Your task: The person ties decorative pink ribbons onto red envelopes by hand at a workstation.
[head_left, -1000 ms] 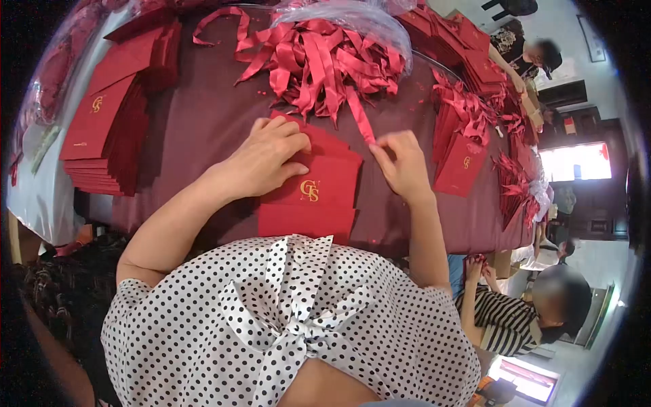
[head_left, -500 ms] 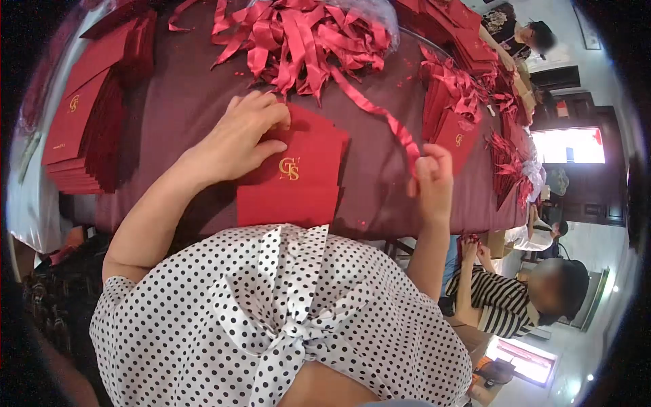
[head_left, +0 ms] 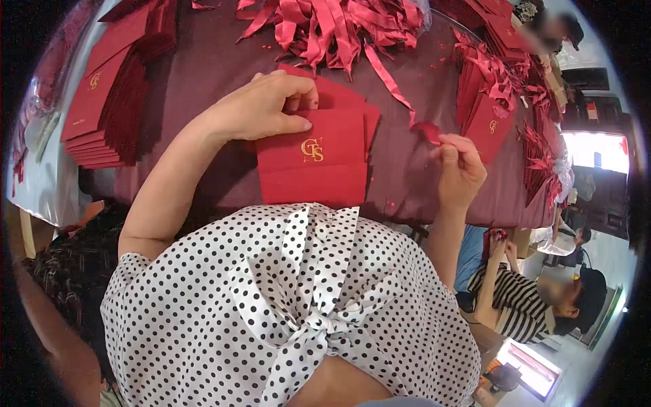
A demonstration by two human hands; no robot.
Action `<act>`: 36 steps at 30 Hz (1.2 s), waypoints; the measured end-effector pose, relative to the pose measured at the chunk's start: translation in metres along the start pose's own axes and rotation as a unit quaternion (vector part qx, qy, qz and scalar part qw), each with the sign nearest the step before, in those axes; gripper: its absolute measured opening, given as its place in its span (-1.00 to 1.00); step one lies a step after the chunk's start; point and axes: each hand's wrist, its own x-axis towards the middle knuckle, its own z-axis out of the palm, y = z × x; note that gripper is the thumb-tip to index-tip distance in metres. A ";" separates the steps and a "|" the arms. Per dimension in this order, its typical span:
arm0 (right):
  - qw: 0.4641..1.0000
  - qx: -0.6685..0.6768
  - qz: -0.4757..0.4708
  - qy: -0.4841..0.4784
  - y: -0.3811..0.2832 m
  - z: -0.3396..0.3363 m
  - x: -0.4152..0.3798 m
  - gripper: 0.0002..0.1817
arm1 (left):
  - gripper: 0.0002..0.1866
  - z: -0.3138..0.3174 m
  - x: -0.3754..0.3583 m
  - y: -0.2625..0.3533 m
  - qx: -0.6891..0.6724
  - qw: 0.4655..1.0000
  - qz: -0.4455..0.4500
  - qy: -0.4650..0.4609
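Observation:
A red paper envelope [head_left: 312, 183] with gold "GTS" lettering lies in front of my chest, on top of other red envelopes [head_left: 332, 91]. My left hand [head_left: 285, 105] grips its upper left part, thumb on the front face and fingers curled over the top edge. Off to the right, my right hand [head_left: 462, 166] pinches the end of a shiny red ribbon [head_left: 386, 74] between thumb and forefinger. That ribbon trails up to a heap of similar ribbons [head_left: 325, 30] on the maroon tablecloth [head_left: 203, 74].
Stacked red envelopes [head_left: 102, 108] stand at the left. More envelopes with ribbons [head_left: 491, 119] lie at the right. A person in a striped shirt [head_left: 512, 298] sits at the table's right side, and another person [head_left: 549, 30] is at the far right. An arm [head_left: 61, 339] shows at lower left.
The whole view has shifted, moving the scene to the right. The ribbon's end now folds over above my right fingers, where it earlier ran down into them. My left hand keeps its grip.

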 end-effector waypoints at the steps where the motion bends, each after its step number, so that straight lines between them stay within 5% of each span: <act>1: 0.990 -0.073 -0.120 0.001 0.000 0.004 0.003 -0.86 | -0.77 0.001 0.001 0.002 0.003 1.000 0.000 0.001; 6: 0.946 -0.208 -0.250 0.005 -0.043 0.025 0.021 -0.87 | -0.73 0.004 -0.001 0.009 0.078 0.996 0.035 0.021; 9: 0.987 -0.045 -0.105 -0.109 -0.059 0.045 0.021 -0.93 | -0.75 -0.002 0.004 0.018 0.073 0.997 0.024 -0.029; 11: 0.979 -0.067 -0.043 -0.186 -0.064 0.063 0.024 -0.90 | -0.76 -0.005 0.009 0.014 0.049 0.995 0.012 -0.082; 14: 0.960 0.019 0.032 -0.277 -0.042 0.087 0.017 -0.83 | -0.78 0.003 0.015 -0.003 -0.175 0.971 0.108 -0.124; 20: 0.949 0.044 0.108 -0.294 -0.042 0.086 0.010 -0.83 | -0.87 0.015 0.013 -0.021 -0.396 0.903 0.031 -0.164; 36: 0.945 0.151 0.117 -0.265 -0.049 0.080 -0.009 -0.87 | -0.78 0.017 0.016 -0.029 -0.379 0.889 0.123 -0.227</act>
